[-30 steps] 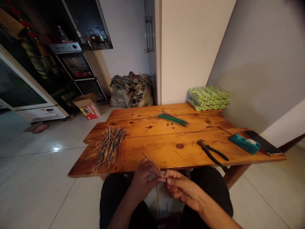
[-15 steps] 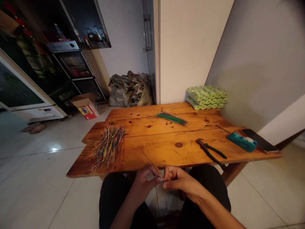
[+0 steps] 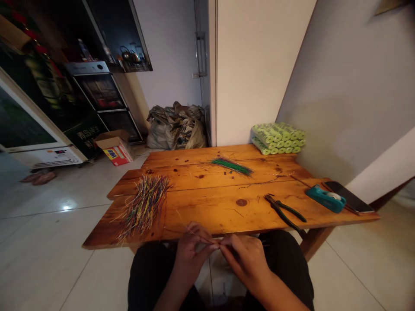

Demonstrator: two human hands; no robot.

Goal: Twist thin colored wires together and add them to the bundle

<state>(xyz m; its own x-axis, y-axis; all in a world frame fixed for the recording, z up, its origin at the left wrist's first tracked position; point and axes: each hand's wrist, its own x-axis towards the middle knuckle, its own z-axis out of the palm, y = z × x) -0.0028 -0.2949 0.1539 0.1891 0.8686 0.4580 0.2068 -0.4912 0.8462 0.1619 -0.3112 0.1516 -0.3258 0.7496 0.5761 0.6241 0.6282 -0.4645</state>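
Observation:
Over my lap, at the table's near edge, my left hand is closed on thin wires whose loose ends stick out up and to the left. My right hand pinches at the wires' other end, its fingertips meeting those of the left; the exact spot between them is hidden. A heap of multicoloured wires lies on the wooden table to the left. Farther back rests a bundle of green wires. Pliers with dark handles lie to the right, their handle over the edge.
A teal tape dispenser and a dark phone sit at the table's right end. Packed green rolls stand at the back right corner. Stuffed bags and a cardboard box are on the floor beyond.
My right hand has turned so its back shows more, and its fingers now pinch beside the left fingertips. The wires in my left hand have tipped lower toward the left. The view has shifted slightly.

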